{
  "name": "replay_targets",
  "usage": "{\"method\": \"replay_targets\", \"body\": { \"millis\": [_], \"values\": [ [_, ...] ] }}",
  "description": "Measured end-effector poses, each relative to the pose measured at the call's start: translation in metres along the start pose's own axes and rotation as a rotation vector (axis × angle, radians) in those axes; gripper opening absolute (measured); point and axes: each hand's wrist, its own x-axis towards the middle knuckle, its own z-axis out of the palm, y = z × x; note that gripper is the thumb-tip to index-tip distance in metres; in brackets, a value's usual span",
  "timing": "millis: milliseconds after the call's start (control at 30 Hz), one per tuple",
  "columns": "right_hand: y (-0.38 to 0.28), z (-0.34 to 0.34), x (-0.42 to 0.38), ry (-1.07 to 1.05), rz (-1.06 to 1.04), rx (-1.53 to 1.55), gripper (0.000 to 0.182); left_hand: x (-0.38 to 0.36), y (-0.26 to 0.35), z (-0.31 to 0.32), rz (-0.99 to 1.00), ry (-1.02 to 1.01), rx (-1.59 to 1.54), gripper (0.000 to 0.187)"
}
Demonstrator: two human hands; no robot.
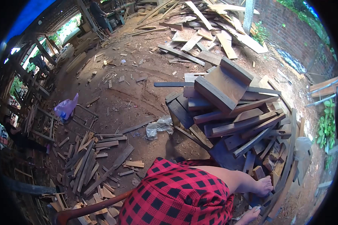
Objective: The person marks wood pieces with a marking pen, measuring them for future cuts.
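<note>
My lap, in red and black checked cloth [172, 195], fills the lower middle. From it a bare leg [218, 178] reaches right, and its foot [264, 186] is beside the wood pile. At the bottom edge, just below the foot, shows part of my right hand [248, 216]. Its fingers are drawn together at a small pale thing that I cannot make out. My left hand is outside the view. A wooden block [258, 173] lies close to the foot. Long curved boards [289, 157] run down past it.
Dark beams [236, 125] are stacked ahead, with a channel-shaped wooden piece [225, 84] on top. Offcuts [88, 161] lie left of a brown curved bar [94, 207]. A pink bag [65, 108] and crumpled plastic [158, 127] are farther out. A person [98, 17] stands at the back.
</note>
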Motion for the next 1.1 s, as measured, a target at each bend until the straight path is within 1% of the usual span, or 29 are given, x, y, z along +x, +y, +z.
{"method": "replay_targets", "body": {
  "millis": [33, 100, 133, 200, 333, 400, 533, 633, 667, 700, 733, 833, 867, 900, 967, 1033, 1100],
  "values": [
    [-0.003, 0.001, 0.000, 0.003, -0.003, 0.004, 0.029, 0.000, -0.001, 0.002, 0.001, 0.003, 0.005, 0.015],
    [-0.032, -0.007, -0.007, 0.056, -0.088, -0.107, 0.031, 0.002, -0.001, 0.005, -0.006, 0.044, -0.004, 0.015],
    [-0.045, -0.010, -0.008, 0.058, -0.091, -0.105, 0.031, 0.003, 0.000, 0.008, -0.005, 0.048, -0.002, 0.015],
    [-0.069, -0.015, -0.012, 0.074, -0.123, -0.306, 0.032, 0.004, 0.000, 0.012, -0.018, 0.076, 0.022, 0.015],
    [-0.097, -0.024, -0.018, 0.039, -0.140, -0.314, 0.034, 0.004, 0.001, 0.010, -0.024, 0.068, -0.018, 0.015],
    [-0.103, -0.024, -0.020, 0.030, -0.123, -0.303, 0.033, 0.004, 0.001, 0.008, -0.021, 0.048, 0.000, 0.017],
    [-0.045, -0.011, -0.006, 0.049, -0.101, -0.194, 0.029, 0.004, -0.001, 0.012, 0.000, 0.089, 0.002, 0.017],
    [-0.051, -0.005, 0.007, 0.032, -0.057, -0.121, 0.028, 0.005, -0.006, 0.026, 0.017, 0.137, -0.021, 0.015],
    [-0.054, -0.005, 0.015, 0.030, -0.045, -0.098, 0.028, 0.005, -0.006, 0.039, 0.045, 0.267, -0.039, 0.013],
    [-0.059, -0.002, 0.022, 0.031, -0.032, -0.069, 0.027, 0.004, -0.007, 0.036, 0.077, 0.396, -0.054, 0.012],
    [-0.063, -0.001, 0.027, 0.029, -0.017, -0.042, 0.027, 0.003, -0.008, 0.033, 0.083, 0.287, -0.090, 0.011],
    [-0.076, 0.008, 0.044, 0.005, 0.018, 0.044, 0.026, 0.005, -0.008, 0.042, 0.090, 0.352, -0.071, 0.015],
    [-0.080, 0.010, 0.050, -0.003, 0.029, 0.067, 0.026, 0.001, -0.008, 0.030, 0.132, 0.379, -0.252, 0.018],
    [-0.083, 0.008, 0.055, -0.009, 0.040, 0.088, 0.026, -0.001, -0.007, 0.016, 0.138, 0.386, -0.249, 0.018],
    [-0.091, 0.005, 0.062, -0.024, 0.064, 0.131, 0.025, -0.007, -0.006, -0.013, 0.163, 0.331, -0.527, 0.020],
    [-0.099, -0.001, 0.067, -0.046, 0.087, 0.170, 0.025, -0.020, -0.010, -0.038, 0.179, 0.362, -0.550, 0.021],
    [-0.106, -0.008, 0.069, -0.075, 0.112, 0.206, 0.025, -0.037, -0.015, -0.060, 0.290, 0.480, -0.547, 0.020]
  ]
}}
